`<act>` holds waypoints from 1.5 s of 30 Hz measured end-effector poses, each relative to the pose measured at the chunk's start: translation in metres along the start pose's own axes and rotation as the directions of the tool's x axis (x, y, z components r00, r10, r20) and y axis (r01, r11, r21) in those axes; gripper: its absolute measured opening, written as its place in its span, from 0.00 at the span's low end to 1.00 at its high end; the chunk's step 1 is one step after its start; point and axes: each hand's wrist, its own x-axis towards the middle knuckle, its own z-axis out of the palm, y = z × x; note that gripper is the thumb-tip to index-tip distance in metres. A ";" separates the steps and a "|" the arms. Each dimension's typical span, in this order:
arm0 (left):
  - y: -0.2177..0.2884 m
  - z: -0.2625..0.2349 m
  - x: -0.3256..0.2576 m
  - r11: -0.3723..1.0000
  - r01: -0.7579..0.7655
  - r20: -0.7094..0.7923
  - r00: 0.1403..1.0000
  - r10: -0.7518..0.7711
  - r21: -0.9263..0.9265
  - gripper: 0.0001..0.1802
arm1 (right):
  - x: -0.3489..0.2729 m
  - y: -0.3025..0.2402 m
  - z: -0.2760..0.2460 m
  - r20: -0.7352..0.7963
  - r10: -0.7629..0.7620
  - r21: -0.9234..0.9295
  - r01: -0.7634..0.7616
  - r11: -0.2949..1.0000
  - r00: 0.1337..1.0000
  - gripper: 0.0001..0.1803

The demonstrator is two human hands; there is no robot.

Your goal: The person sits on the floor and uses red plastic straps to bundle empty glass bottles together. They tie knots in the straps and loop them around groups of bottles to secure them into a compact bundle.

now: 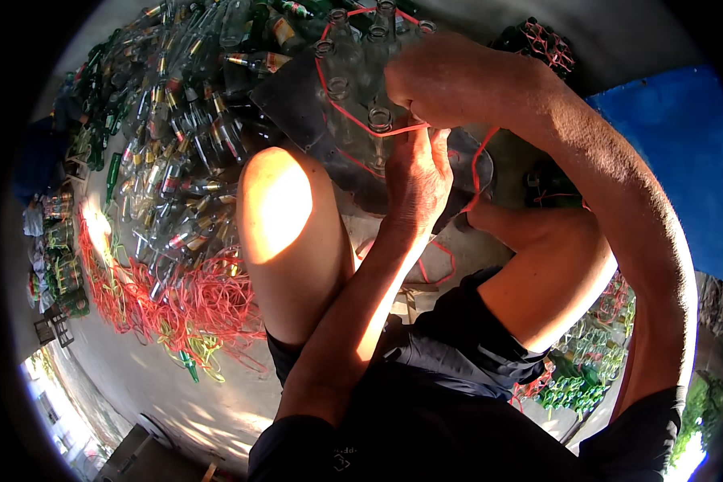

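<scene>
Several clear glass bottles (342, 60) stand upright together, and a red plastic strap (348, 113) runs around them. At the near side of the bunch, my left hand (419, 177) is closed, pinching the strap with thumb and fingers. Just above it my right hand (426, 76) is curled into a closed grip at the same strap, its fingertips mostly hidden, and it covers part of the bottles on the right. A loose strap tail (478, 165) hangs below my right wrist. Beneath the bottles lies a dark sheet (289, 100), between my knees.
A large heap of loose bottles (177, 120) fills the left side. In front of it lies a tangle of red straps (169, 301). Strapped bundles of green bottles (574, 386) stand at the lower right, and a blue panel (671, 161) rises beyond my right arm.
</scene>
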 end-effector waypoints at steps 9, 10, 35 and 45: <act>-0.004 0.001 0.000 1.000 0.012 0.023 1.000 -0.013 0.027 0.27 | 0.010 0.030 0.008 -0.010 0.016 0.313 -0.012 0.950 1.000 0.10; -0.004 0.001 0.000 0.998 0.012 0.019 1.000 -0.013 0.068 0.26 | 0.010 0.030 0.010 -0.017 0.034 0.306 -0.028 0.952 0.999 0.10; -0.003 -0.002 0.000 0.998 -0.017 0.049 0.999 0.014 0.057 0.18 | -0.074 -0.047 0.103 -0.364 0.773 0.793 -0.261 0.550 0.520 0.07; -0.010 -0.003 -0.002 0.984 0.179 0.207 0.962 -0.179 0.021 0.18 | -0.077 -0.100 0.115 -0.348 0.881 0.909 -0.116 0.401 0.321 0.03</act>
